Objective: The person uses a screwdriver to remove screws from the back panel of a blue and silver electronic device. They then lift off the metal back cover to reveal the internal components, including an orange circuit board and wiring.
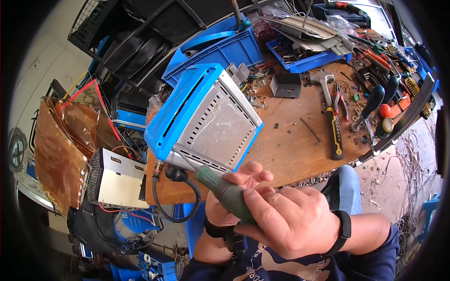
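Note:
A screwdriver with a translucent green handle (pixel 229 193) is held by my right hand (pixel 290 218), whose fingers wrap round the butt end. Its thin shaft points up and left to the lower edge of a metal case (pixel 213 133); whether the tip sits in a screw is too small to tell. My left hand (pixel 251 175) lies behind the handle, fingers apart and loosely curved, its palm partly hidden; whether it touches the handle I cannot tell. The case has blue end frames and slotted silver panels, and stands tilted at the table's left end. A black cable (pixel 190 213) plugs into its near corner.
On the wooden table (pixel 281 145) lie a hammer (pixel 335 126), red-handled pliers (pixel 341 100), a hex key (pixel 310 130) and a black box (pixel 286 85). Blue bins (pixel 225 51) stand behind. Many hand tools crowd the right; a cream-coloured unit (pixel 122 178) stands left, below table height.

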Demonstrator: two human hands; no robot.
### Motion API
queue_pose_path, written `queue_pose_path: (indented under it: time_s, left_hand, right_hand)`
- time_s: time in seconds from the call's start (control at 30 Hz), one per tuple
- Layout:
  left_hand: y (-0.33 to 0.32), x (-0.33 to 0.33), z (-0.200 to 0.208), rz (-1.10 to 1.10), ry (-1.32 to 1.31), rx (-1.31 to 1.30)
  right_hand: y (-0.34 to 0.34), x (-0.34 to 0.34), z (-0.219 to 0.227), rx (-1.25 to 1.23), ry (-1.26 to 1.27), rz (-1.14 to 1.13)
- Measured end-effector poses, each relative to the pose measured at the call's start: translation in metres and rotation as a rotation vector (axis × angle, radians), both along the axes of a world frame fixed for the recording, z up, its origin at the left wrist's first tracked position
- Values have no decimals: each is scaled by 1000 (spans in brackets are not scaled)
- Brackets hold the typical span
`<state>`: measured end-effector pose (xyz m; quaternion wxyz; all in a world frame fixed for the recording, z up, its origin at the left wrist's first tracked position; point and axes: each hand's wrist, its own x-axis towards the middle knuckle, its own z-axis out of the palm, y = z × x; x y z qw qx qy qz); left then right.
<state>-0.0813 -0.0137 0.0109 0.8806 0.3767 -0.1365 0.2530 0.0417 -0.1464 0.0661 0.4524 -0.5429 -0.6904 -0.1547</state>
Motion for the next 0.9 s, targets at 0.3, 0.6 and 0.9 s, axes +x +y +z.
queue_pose_path:
  time_s: [0.3,0.6,0.9]
  left_hand:
    - [-19,-2,3,186,90,-16]
    - [-3,-5,5,48,94,34]
    - [-2,-6,0,114,25,5]
  right_hand:
    - [11,-2,2,271,-195,32]
    - [0,2,6,-13,-80,-27]
    - [7,-4,8,134,-64,34]
